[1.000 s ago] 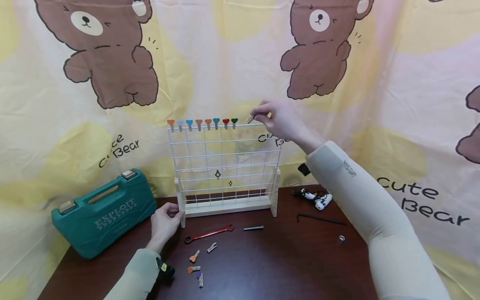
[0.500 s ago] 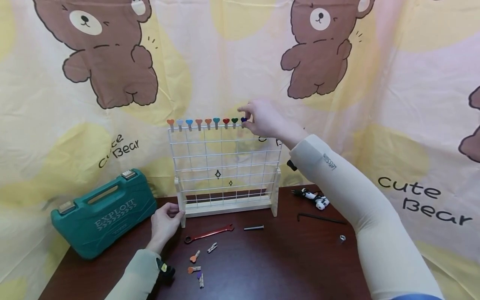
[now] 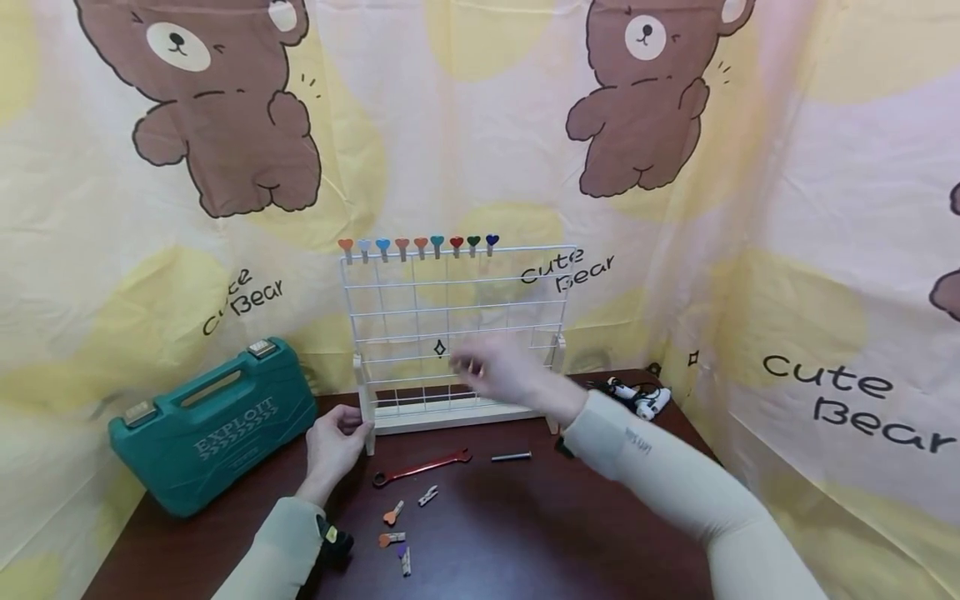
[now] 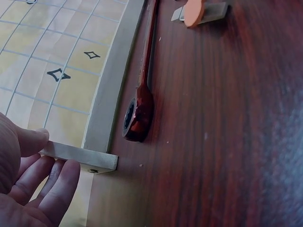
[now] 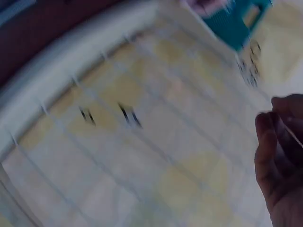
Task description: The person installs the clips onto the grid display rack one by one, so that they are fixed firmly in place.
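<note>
A white wire grid rack [image 3: 450, 314] on a wooden stand [image 3: 457, 419] stands at the back of the table. Small clothespins with coloured hearts line the left part of its top wire, ending in a dark blue heart clothespin [image 3: 492, 242]. My left hand [image 3: 333, 442] pinches the stand's left upright [image 4: 78, 153] between thumb and fingers. Blurred, my right hand [image 3: 498, 367] is in front of the grid, its fingers loosely bent and nothing visible in them. Several loose clothespins, among them an orange heart clothespin [image 3: 393, 512], lie on the table in front of the stand.
A red wrench [image 3: 422, 467] and a metal bolt [image 3: 512, 457] lie just before the stand. The green tool case [image 3: 217, 425] leans at the left. A white corded tool [image 3: 641, 398] sits at the back right, partly behind the right sleeve. A printed curtain hangs behind.
The right hand brought the dark blue heart clothespin to the top wire, let go, and dropped down in front of the grid. The left hand keeps its hold on the upright.
</note>
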The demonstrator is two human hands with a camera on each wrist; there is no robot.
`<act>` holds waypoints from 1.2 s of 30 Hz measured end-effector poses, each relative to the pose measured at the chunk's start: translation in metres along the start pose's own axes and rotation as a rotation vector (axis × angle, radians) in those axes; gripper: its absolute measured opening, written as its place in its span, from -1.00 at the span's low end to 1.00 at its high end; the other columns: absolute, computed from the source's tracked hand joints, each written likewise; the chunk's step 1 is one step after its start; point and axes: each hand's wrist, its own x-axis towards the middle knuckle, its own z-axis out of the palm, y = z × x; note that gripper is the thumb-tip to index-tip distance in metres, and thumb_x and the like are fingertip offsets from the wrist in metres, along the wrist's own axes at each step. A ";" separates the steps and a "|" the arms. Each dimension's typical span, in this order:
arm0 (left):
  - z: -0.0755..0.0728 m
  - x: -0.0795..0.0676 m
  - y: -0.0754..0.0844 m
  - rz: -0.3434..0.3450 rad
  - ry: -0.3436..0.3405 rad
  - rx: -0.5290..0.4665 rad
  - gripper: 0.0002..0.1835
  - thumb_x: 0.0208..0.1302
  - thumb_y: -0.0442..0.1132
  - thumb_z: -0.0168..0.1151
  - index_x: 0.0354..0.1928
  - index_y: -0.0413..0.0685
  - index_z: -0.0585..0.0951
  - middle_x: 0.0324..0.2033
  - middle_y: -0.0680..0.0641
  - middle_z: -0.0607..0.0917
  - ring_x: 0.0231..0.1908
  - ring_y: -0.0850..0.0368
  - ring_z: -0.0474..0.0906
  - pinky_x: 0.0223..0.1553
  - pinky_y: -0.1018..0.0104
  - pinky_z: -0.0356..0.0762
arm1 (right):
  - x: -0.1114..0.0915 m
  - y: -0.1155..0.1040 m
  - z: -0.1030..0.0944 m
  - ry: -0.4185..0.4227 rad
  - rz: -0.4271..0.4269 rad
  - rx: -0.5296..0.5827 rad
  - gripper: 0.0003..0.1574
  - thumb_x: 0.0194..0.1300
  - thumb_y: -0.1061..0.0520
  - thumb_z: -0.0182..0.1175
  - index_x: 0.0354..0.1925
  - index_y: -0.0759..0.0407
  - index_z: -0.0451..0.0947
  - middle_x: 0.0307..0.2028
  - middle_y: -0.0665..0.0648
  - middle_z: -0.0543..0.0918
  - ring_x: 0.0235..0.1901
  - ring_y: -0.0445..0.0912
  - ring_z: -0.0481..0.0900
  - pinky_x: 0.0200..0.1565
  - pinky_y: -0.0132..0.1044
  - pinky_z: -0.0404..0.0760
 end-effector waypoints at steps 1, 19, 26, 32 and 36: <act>0.000 0.000 0.000 0.000 -0.002 -0.001 -0.79 0.31 -0.19 0.53 -0.11 -0.08 0.74 -0.21 -0.10 0.81 -0.22 -0.01 0.72 -0.17 0.13 0.59 | -0.005 -0.006 0.014 -0.085 -0.014 0.006 -0.89 0.31 0.28 0.41 -0.19 0.14 0.79 -0.31 -0.01 0.79 -0.36 -0.22 0.69 -0.27 -0.40 0.65; 0.002 0.000 0.001 0.016 0.017 0.012 -0.80 0.30 -0.18 0.53 -0.13 -0.07 0.75 -0.25 -0.08 0.82 -0.27 0.01 0.70 -0.21 0.16 0.55 | -0.063 -0.051 0.152 -0.505 -0.014 -0.167 -0.92 0.27 -0.03 0.46 -0.36 -0.27 0.76 -0.36 -0.27 0.56 -0.43 -0.38 0.52 -0.48 -0.45 0.48; 0.000 -0.001 0.002 0.030 0.008 0.005 -0.80 0.30 -0.19 0.52 -0.12 -0.10 0.75 -0.23 -0.10 0.82 -0.23 -0.01 0.73 -0.16 0.12 0.58 | -0.059 -0.029 0.102 -0.474 0.115 0.271 -0.94 0.28 0.14 0.44 -0.28 -0.05 0.74 -0.41 -0.29 0.71 -0.44 -0.53 0.57 -0.33 -0.62 0.55; 0.000 -0.002 0.002 0.031 0.019 0.007 -0.80 0.30 -0.19 0.52 -0.13 -0.09 0.74 -0.25 -0.10 0.82 -0.23 -0.01 0.74 -0.15 0.10 0.58 | -0.051 -0.011 0.041 -0.414 0.254 0.441 -0.91 0.27 0.15 0.52 -0.37 0.03 0.78 -0.51 -0.20 0.73 -0.57 -0.33 0.65 -0.46 -0.43 0.62; 0.001 -0.002 0.002 0.033 0.016 0.004 -0.81 0.31 -0.19 0.52 -0.13 -0.09 0.74 -0.24 -0.10 0.82 -0.22 -0.02 0.74 -0.14 0.09 0.58 | -0.043 0.004 -0.003 -0.313 0.317 0.409 -0.93 0.30 0.26 0.48 -0.28 0.09 0.84 -0.35 -0.08 0.79 -0.45 -0.23 0.71 -0.38 -0.35 0.67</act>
